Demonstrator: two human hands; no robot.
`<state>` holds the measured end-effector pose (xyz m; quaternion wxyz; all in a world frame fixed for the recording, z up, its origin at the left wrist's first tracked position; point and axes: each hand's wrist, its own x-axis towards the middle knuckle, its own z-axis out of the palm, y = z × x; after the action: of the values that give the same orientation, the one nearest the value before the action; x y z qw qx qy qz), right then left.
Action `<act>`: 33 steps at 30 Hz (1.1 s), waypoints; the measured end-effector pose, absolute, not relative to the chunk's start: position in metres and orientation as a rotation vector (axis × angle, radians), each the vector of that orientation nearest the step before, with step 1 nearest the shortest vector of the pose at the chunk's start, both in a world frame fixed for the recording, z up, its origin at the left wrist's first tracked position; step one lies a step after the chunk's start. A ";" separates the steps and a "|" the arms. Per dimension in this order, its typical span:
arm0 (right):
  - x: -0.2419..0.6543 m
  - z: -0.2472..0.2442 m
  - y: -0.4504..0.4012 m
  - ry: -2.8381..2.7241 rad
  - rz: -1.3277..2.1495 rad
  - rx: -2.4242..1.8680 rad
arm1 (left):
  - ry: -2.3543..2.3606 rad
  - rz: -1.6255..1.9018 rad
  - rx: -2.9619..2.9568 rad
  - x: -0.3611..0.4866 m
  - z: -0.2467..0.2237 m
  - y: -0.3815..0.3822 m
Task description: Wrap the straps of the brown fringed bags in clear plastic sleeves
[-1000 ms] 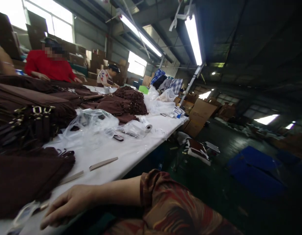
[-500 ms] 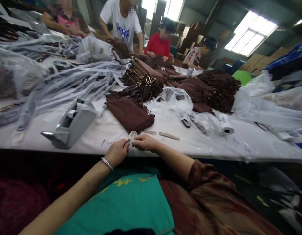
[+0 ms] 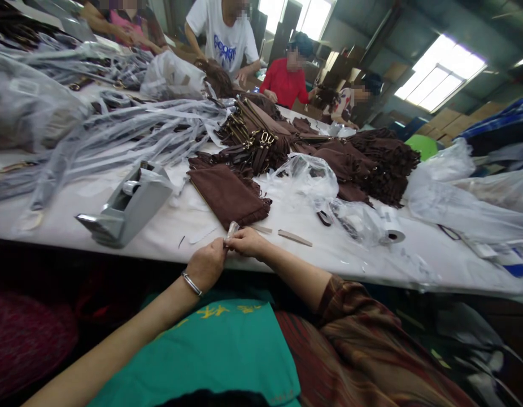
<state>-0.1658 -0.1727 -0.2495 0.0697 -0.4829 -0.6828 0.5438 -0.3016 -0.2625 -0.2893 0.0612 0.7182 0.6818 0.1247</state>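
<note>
Close together at the table's front edge, my left hand (image 3: 207, 261) and my right hand (image 3: 245, 242) pinch a small piece of clear plastic wrap (image 3: 233, 228). Whatever the wrap encloses is too small to make out. Just beyond my fingers lies a flat brown fringed pouch (image 3: 230, 195) with a zip along its left edge. A grey tape dispenser (image 3: 128, 206) stands to the left of my hands. Right of them, a thin beige strip (image 3: 294, 238) rests on the white table (image 3: 329, 260).
Brown fringed pouches with gold clasps (image 3: 261, 141) are heaped behind. Plastic-wrapped straps (image 3: 160, 130) spread over the left side. Clear plastic bags (image 3: 310, 172) and a roll (image 3: 391, 226) lie to the right. Several people, one in a red top (image 3: 289, 82), work across the table.
My hands have drawn closer together, and less of the plastic wrap shows between them. The view has shifted slightly. Across the table, the person in red has moved one arm outward.
</note>
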 end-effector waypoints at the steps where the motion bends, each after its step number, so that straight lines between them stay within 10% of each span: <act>1: -0.167 -0.250 -0.173 -2.066 1.593 -1.492 | 2.100 0.390 2.153 -0.301 -0.289 -0.263; 11: -0.172 -0.250 -0.179 -2.185 1.220 -1.602 | 2.040 0.585 2.104 -0.299 -0.281 -0.268; 33: -0.159 -0.270 -0.196 -1.489 1.780 -1.331 | 1.317 0.973 0.551 -0.304 -0.250 -0.249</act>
<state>-0.1590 -0.1956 -0.2696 0.2311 -0.4839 -0.5416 0.6473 -0.3038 -0.2489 -0.2497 0.6496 0.2423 0.5796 0.4283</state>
